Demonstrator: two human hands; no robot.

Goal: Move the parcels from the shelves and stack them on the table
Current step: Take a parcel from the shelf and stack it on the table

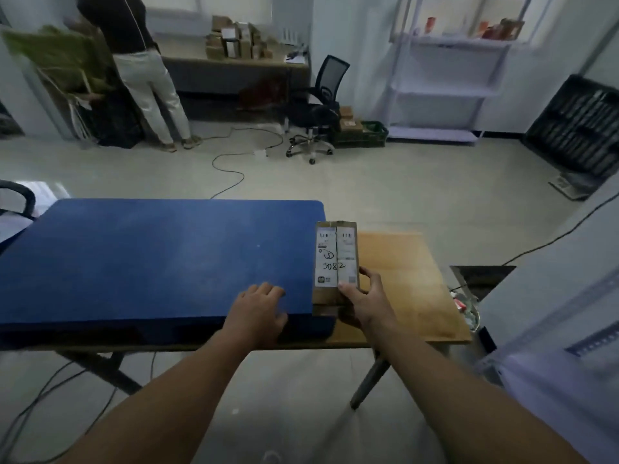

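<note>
The right grip (363, 296), fingers curled round the near end of the long brown white-labelled cardboard parcel (336, 259) reaching ahead of it, should settle it flat on the wooden bench (402, 289) below before loosening; the left grip (259, 306) lies slack alongside.

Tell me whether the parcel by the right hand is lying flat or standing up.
Flat: the parcel has its labelled broad face up, level over the table; the right hand grips its near end.
</note>
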